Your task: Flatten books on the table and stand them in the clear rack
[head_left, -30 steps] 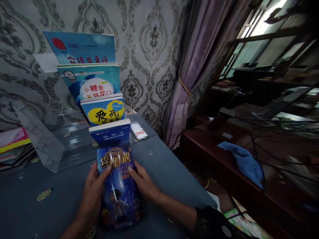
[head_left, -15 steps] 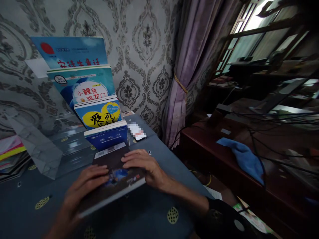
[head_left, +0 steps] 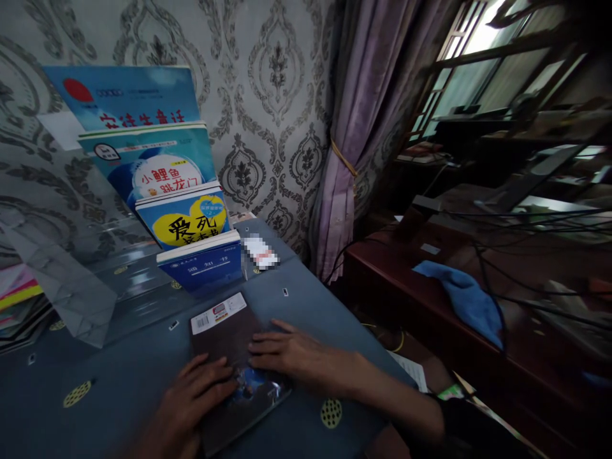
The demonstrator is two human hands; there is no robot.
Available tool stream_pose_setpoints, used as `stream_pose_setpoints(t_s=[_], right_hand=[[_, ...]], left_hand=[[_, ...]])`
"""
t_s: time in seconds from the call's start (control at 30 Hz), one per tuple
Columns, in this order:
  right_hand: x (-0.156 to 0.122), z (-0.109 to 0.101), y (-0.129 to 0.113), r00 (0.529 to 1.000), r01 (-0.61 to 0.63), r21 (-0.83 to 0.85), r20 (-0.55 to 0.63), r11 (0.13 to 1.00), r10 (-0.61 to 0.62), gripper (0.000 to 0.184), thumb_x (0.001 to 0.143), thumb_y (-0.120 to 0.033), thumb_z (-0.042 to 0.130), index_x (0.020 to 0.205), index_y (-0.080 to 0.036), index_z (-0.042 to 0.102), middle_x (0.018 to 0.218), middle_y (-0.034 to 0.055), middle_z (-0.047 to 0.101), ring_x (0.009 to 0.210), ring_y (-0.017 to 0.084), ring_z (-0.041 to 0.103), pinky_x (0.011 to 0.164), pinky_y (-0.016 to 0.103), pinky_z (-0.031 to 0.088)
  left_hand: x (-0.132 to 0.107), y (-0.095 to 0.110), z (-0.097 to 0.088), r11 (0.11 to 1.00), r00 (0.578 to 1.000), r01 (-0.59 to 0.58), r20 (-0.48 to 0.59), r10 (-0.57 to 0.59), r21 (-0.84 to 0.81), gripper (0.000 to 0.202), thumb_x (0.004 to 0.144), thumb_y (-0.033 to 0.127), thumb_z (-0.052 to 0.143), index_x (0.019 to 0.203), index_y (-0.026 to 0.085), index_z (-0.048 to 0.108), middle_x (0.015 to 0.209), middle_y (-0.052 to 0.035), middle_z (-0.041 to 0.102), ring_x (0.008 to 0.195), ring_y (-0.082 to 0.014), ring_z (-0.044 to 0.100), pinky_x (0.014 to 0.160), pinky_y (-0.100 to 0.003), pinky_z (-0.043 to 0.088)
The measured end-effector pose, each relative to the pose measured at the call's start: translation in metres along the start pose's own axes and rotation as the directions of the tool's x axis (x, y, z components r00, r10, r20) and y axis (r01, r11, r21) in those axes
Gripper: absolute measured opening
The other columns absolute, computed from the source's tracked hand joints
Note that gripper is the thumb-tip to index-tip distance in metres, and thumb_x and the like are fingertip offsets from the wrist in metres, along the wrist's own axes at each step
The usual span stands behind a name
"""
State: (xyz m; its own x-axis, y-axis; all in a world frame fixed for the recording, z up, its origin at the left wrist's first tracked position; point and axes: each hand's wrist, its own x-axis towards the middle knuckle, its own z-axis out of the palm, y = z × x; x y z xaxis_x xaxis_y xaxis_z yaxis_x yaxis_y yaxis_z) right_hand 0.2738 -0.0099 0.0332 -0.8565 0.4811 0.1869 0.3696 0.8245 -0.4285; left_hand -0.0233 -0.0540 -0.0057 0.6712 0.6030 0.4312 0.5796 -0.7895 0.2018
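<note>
A dark book [head_left: 229,344] lies back cover up on the blue-grey tablecloth [head_left: 325,306], its white barcode label toward the far end. My left hand [head_left: 191,401] rests on the book's near left part with fingers stretched flat. My right hand [head_left: 291,354] lies flat on its right side, fingers spread and pointing left. Just beyond the book stands a clear stepped rack holding a dark blue book [head_left: 203,268], a yellow-and-blue book [head_left: 184,220], a light blue book [head_left: 153,169] and a tall blue book [head_left: 119,95].
A clear plastic stand [head_left: 62,287] and a stack of colourful books [head_left: 19,299] sit at the left. A purple curtain [head_left: 354,140] hangs right of the patterned wall. A dark wooden desk with a blue cloth [head_left: 463,299] and cables stands at the right.
The book was held upright showing its front cover, then turned over and laid down back cover up. Both hands now press flat on it, nearer to me.
</note>
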Motion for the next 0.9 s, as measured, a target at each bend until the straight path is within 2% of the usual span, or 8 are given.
stream_pose_setpoints(t_s=[0.13,0.3,0.43,0.5,0.6,0.73,0.8,0.9], right_hand=[[0.017,-0.001,-0.01,0.997,0.062,-0.038,-0.047,0.997,-0.063,0.046,0.088,-0.006,0.061,0.131,-0.022,0.064,0.137,0.0111,0.066,0.129,0.023,0.061,0.118,0.048,0.039],[0.077,0.035,-0.011,0.992,0.089,0.154,-0.1,0.984,-0.074,0.046,0.094,-0.013,0.054,0.139,-0.021,0.058,0.142,0.0069,0.063,0.137,0.017,0.054,0.114,0.031,0.044],[0.112,0.048,-0.007,0.997,0.01,0.205,-0.072,0.979,0.005,0.042,0.102,-0.031,0.051,0.14,-0.016,0.056,0.145,0.0101,0.06,0.138,0.02,0.053,0.114,0.034,0.044],[0.117,0.049,-0.003,0.996,0.017,0.151,-0.086,0.988,-0.004,0.045,0.1,-0.035,0.055,0.14,-0.014,0.056,0.147,0.0129,0.058,0.14,0.022,0.051,0.116,0.036,0.043],[0.115,0.048,0.003,0.993,-0.005,0.025,-0.121,1.0,0.008,0.048,0.1,-0.036,0.057,0.14,-0.01,0.054,0.148,0.0172,0.056,0.141,0.024,0.049,0.119,0.038,0.038],[0.108,0.045,0.011,0.985,-0.141,-0.094,-0.117,0.986,0.13,0.056,0.1,-0.038,0.057,0.143,-0.003,0.049,0.152,0.0229,0.049,0.147,0.028,0.041,0.121,0.042,0.035],[0.105,0.044,0.015,0.972,-0.213,-0.111,-0.125,0.971,0.199,0.061,0.099,-0.04,0.057,0.146,-0.002,0.047,0.153,0.0247,0.046,0.148,0.03,0.038,0.121,0.045,0.034],[0.1,0.044,0.018,0.943,-0.309,-0.116,-0.167,0.944,0.289,0.066,0.1,-0.043,0.055,0.147,0.002,0.045,0.155,0.0284,0.042,0.15,0.033,0.034,0.123,0.049,0.03]], left_hand=[[-0.002,0.0,0.003,1.0,1.0,-0.009,0.001,0.009,0.013,0.057,0.084,0.001,0.044,0.127,0.031,0.065,0.121,-0.0025,0.075,0.12,-0.0191,0.067,0.11,-0.039,0.048],[-0.004,-0.003,0.004,0.995,0.997,-0.08,0.016,0.079,0.054,0.066,0.072,0.001,0.045,0.128,0.029,0.066,0.119,-0.0038,0.075,0.112,-0.0215,0.071,0.106,-0.038,0.052],[-0.003,0.001,0.005,0.999,0.999,-0.037,-0.014,0.037,0.021,0.059,0.073,0.0,0.045,0.12,0.026,0.07,0.115,-0.005,0.076,0.11,-0.0222,0.072,0.099,-0.036,0.057],[-0.003,0.001,0.005,1.0,1.0,-0.017,-0.022,0.017,0.02,0.057,0.077,-0.001,0.045,0.12,0.026,0.069,0.117,-0.0057,0.076,0.113,-0.0226,0.07,0.099,-0.037,0.056],[-0.004,-0.002,0.005,0.995,0.996,-0.091,0.013,0.091,0.05,0.061,0.077,0.001,0.046,0.129,0.027,0.065,0.121,-0.0055,0.075,0.117,-0.0226,0.069,0.103,-0.039,0.055],[-0.008,-0.006,0.006,0.992,0.995,-0.102,0.028,0.1,0.07,0.069,0.076,-0.002,0.042,0.135,0.028,0.061,0.125,-0.0041,0.073,0.124,-0.0203,0.065,0.108,-0.04,0.051],[-0.009,-0.007,0.007,0.996,0.998,-0.064,0.028,0.062,0.067,0.07,0.077,-0.004,0.04,0.136,0.028,0.06,0.127,-0.0041,0.072,0.127,-0.0198,0.063,0.11,-0.042,0.05],[-0.011,-0.008,0.009,0.994,0.995,-0.096,0.025,0.095,0.053,0.072,0.075,-0.004,0.042,0.137,0.028,0.059,0.129,-0.0042,0.071,0.126,-0.0207,0.063,0.109,-0.043,0.052]])
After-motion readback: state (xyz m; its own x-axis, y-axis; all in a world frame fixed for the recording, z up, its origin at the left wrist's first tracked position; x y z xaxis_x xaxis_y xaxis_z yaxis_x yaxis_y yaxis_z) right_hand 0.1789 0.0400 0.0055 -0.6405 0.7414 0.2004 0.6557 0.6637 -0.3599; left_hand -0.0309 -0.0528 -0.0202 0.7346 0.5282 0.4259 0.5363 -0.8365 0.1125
